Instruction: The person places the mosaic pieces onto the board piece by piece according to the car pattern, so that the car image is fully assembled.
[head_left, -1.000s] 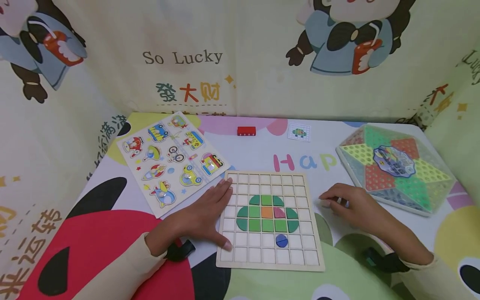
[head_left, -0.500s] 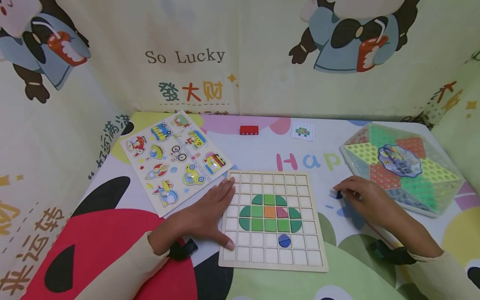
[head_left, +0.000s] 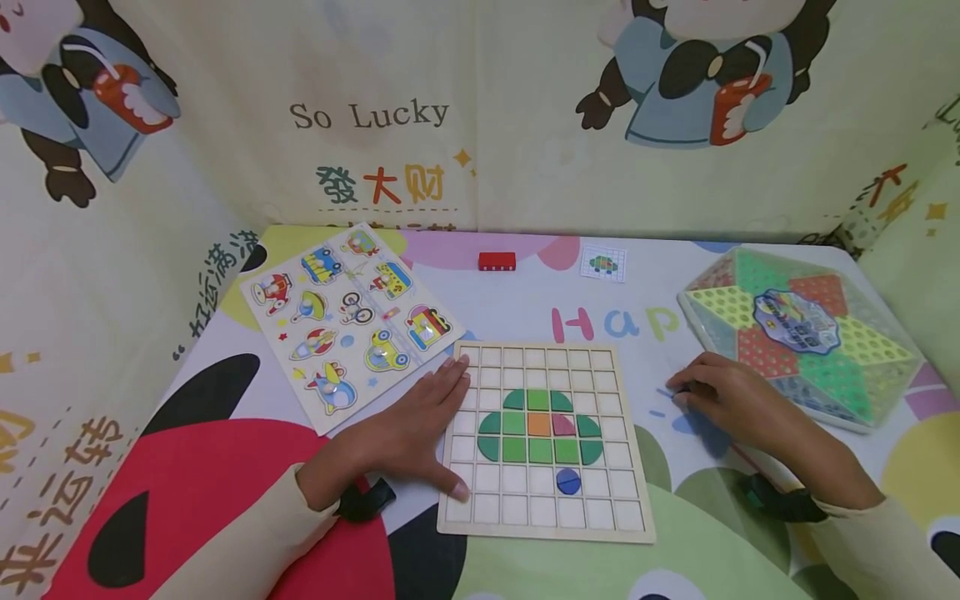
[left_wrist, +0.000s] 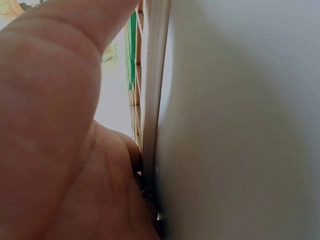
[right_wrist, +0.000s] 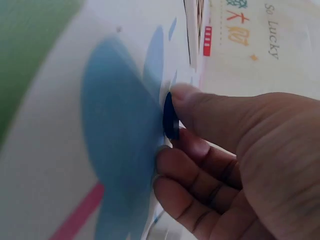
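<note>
My left hand rests at the left edge of a wooden grid board, fingers along its upper left side and thumb on its lower left. In the left wrist view the board's edge runs beside the palm. Green, orange and pink pieces fill part of the grid, with a round blue shape below them. Right of the board, my right hand is low over the tabletop. The right wrist view shows it pinching a small dark blue piece with a curved edge between thumb and fingers, near the cloth.
A vehicle picture puzzle lies left of the board, partly under its corner region. Behind are a red block and a small card with a grid picture. A clear-lidded hexagonal box stands close beyond my right hand.
My right hand has shifted a little to the right and upward from one second ago. Its blue piece showed at the fingertips half a second ago. The left hand stays on the board.
</note>
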